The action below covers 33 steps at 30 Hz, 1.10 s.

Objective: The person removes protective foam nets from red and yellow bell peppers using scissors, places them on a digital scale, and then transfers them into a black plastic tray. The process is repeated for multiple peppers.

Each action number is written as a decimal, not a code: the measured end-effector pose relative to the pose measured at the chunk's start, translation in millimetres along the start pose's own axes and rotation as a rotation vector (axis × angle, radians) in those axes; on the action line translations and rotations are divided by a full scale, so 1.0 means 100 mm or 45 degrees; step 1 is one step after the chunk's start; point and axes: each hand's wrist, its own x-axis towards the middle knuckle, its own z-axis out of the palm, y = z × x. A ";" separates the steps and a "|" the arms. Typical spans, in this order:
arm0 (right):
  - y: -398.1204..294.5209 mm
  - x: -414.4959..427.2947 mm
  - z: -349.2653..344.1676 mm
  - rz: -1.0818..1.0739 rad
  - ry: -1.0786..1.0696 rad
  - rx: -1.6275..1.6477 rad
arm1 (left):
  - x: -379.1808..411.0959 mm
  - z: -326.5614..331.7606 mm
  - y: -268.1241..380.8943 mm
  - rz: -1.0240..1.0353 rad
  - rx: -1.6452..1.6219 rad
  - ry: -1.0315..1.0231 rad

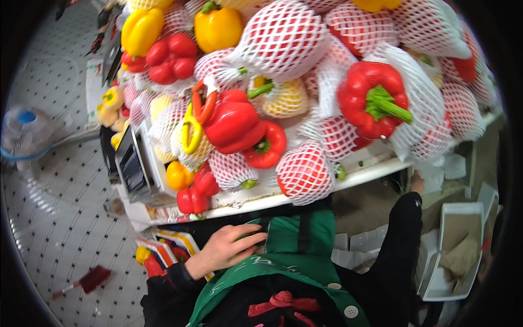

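Note:
My left hand rests over the front of a green apron, fingers a little apart and nothing visible in them. My right arm stretches out to the right; only a small part of my right hand shows below the table edge, beside white foam netting. Its fingers are hidden. Before me lies a heap of bell peppers: a bare red pepper, another large red pepper, and several in white foam nets, such as a netted red pepper near the front edge.
Yellow-handled scissors and an orange-handled tool lie among the peppers. A weighing scale stands at the table's left end. White foam boxes are low at right. A fan and a red brush are on the left.

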 end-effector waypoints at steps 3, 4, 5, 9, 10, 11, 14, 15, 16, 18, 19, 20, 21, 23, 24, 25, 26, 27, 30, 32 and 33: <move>0.58 0.22 0.39 -0.347 -0.051 0.318 | 0.07 0.08 -0.14 -0.082 -0.281 -0.054; 0.48 0.18 0.23 -0.188 -0.336 1.037 | 0.08 0.17 -0.11 -0.193 -0.384 0.029; 0.26 0.19 -0.26 -0.052 -0.672 1.656 | 0.00 0.31 -0.03 -0.354 -0.506 0.132; 0.71 -0.46 -0.73 -0.375 0.208 0.421 | 0.09 0.20 -0.04 -0.292 -0.509 0.328; 0.64 -0.69 -0.98 -0.395 0.389 0.442 | 0.12 0.22 -0.02 -0.269 -0.508 0.381; 0.41 -1.14 -1.49 -0.427 0.585 0.451 | 0.11 0.24 0.00 -0.243 -0.519 0.452; -0.38 -2.52 -2.83 -0.281 0.445 1.363 | 0.12 0.18 -0.01 -0.133 -0.608 0.576; -0.60 -2.76 -2.95 -0.600 0.665 1.451 | 0.15 0.17 -0.01 -0.110 -0.632 0.615; -0.92 -3.24 -3.35 -0.611 0.537 1.433 | 0.18 0.16 -0.01 -0.072 -0.572 0.688; -1.53 -3.82 -3.83 -1.104 0.708 1.409 | 0.23 0.07 -0.07 0.116 -0.302 0.739; -1.86 -4.05 -4.10 -1.354 0.799 1.232 | 0.20 0.03 -0.10 0.179 -0.165 0.779; -2.17 -4.20 -4.27 -1.572 0.851 1.135 | 0.15 -0.01 -0.14 0.234 -0.120 0.827; -2.46 -4.33 -4.39 -1.750 0.830 1.037 | 0.08 -0.02 -0.19 0.241 -0.101 0.847; -3.07 -4.58 -4.53 -1.982 0.774 0.936 | -0.08 -0.01 -0.32 0.248 -0.057 0.873; -3.38 -4.57 -4.54 -2.100 0.948 0.790 | -0.18 0.00 -0.35 0.237 -0.035 0.904; -3.58 -4.59 -4.54 -2.044 1.021 0.607 | -0.28 0.00 -0.38 0.224 -0.038 0.912; -3.76 -4.56 -4.52 -1.930 1.050 0.338 | -0.39 0.02 -0.42 0.174 -0.009 0.920; -3.96 -4.56 -4.53 -1.705 0.970 -0.007 | -0.53 0.04 -0.49 0.110 0.017 0.930; -4.26 -4.60 -4.67 -1.492 0.814 -0.290 | -0.95 0.09 -0.71 -0.162 0.018 1.218; -4.35 -4.69 -4.81 -1.408 0.687 -0.506 | -1.18 0.10 -0.83 -0.431 0.004 1.467; -4.40 -4.70 -4.83 -1.447 0.664 -0.570 | -1.28 0.09 -0.89 -0.590 0.050 1.576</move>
